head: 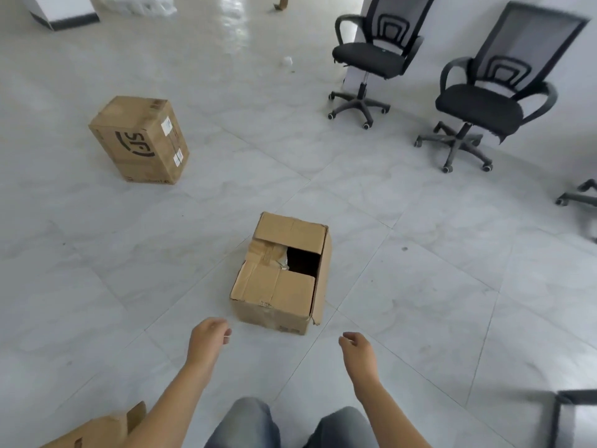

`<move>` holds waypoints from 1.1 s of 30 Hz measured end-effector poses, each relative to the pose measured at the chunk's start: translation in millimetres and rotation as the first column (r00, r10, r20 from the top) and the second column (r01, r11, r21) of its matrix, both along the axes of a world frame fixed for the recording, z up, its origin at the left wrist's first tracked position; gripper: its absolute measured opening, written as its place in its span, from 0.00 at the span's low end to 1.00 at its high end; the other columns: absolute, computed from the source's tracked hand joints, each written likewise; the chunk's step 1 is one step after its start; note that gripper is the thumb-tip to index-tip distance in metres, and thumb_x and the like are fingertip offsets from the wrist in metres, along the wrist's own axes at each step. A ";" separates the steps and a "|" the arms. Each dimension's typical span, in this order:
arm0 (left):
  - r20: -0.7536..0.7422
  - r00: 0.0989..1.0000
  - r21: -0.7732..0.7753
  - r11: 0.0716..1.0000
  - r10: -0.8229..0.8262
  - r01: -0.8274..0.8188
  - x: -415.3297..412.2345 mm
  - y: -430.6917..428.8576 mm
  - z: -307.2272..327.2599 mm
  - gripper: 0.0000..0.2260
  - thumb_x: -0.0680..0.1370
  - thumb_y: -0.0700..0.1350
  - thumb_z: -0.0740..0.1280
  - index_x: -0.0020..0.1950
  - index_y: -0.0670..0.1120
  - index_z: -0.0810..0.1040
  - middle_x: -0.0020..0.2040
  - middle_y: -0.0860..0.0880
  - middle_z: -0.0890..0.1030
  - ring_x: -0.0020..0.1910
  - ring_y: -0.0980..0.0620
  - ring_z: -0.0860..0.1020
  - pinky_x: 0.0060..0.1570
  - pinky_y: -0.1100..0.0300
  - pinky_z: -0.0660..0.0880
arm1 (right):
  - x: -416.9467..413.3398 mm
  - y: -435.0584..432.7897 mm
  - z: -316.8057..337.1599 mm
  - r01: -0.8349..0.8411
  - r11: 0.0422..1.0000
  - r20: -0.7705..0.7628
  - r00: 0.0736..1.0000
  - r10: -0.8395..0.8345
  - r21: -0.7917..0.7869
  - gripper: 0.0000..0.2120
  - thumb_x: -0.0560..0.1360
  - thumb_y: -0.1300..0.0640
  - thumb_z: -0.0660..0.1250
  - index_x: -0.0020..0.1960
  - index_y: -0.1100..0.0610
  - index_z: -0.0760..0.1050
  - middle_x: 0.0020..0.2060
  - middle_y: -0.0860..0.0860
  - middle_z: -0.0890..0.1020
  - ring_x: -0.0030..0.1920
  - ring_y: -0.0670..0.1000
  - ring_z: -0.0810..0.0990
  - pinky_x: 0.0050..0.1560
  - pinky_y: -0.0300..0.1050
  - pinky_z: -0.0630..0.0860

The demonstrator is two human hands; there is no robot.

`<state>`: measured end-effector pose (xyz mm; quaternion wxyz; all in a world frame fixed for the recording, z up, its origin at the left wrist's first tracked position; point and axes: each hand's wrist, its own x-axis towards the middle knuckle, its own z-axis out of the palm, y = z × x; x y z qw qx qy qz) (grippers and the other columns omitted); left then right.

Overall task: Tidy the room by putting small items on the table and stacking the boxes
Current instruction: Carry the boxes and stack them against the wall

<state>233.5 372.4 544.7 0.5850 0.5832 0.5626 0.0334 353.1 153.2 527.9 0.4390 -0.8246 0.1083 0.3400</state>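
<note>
Your landmark is the battered brown cardboard box with half-open top flaps [280, 273], sitting on the pale grey marble-tiled floor [420, 286] directly ahead of you. Your left hand [209, 334] hangs just short of its near left corner, fingers loosely curled, holding nothing and not touching the cardboard. Your right hand [357, 347] hangs off its near right corner, a little further back, fingers also slackly bent and empty. One flap on the box's far side lies folded down, the near flaps are creased, and a dark gap shows between them.

Well beyond the box and to its left stands a taller, sealed brown cardboard carton with a black printed logo and white labels [139, 140], upright on the tiles. Behind you relative to the box, at your left elbow, the corner of a third brown cardboard box [97, 431] shows. Far right of the landmark box stand two black mesh-backed swivel office chairs [478, 105].
</note>
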 end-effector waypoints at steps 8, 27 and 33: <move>-0.257 0.921 0.242 0.903 -0.294 0.355 120.4 53.7 -206.8 0.20 0.77 0.44 0.65 0.68 0.42 0.69 0.67 0.43 0.72 0.66 0.42 0.69 0.63 0.53 0.65 | 68.1 75.0 -211.2 0.199 0.978 -0.072 0.978 -0.194 0.062 0.11 0.81 0.53 0.55 0.57 0.58 0.68 0.49 0.52 0.73 0.49 0.52 0.71 0.47 0.44 0.67; -0.360 0.915 0.286 0.912 -0.183 0.295 166.8 117.0 -401.2 0.33 0.78 0.54 0.63 0.77 0.47 0.50 0.71 0.37 0.64 0.68 0.35 0.64 0.64 0.43 0.64 | 142.0 104.6 -372.7 0.378 0.881 0.591 0.655 -0.471 0.284 0.32 0.77 0.68 0.58 0.76 0.50 0.52 0.70 0.45 0.64 0.60 0.52 0.72 0.57 0.45 0.72; -0.358 0.924 0.300 0.920 -0.138 0.254 171.5 93.5 -403.3 0.32 0.79 0.55 0.60 0.77 0.49 0.49 0.71 0.37 0.62 0.69 0.36 0.63 0.64 0.41 0.63 | 129.5 114.3 -409.9 -0.236 0.885 0.883 0.158 0.443 -0.402 0.18 0.69 0.62 0.55 0.58 0.60 0.69 0.52 0.61 0.81 0.57 0.57 0.70 0.50 0.53 0.77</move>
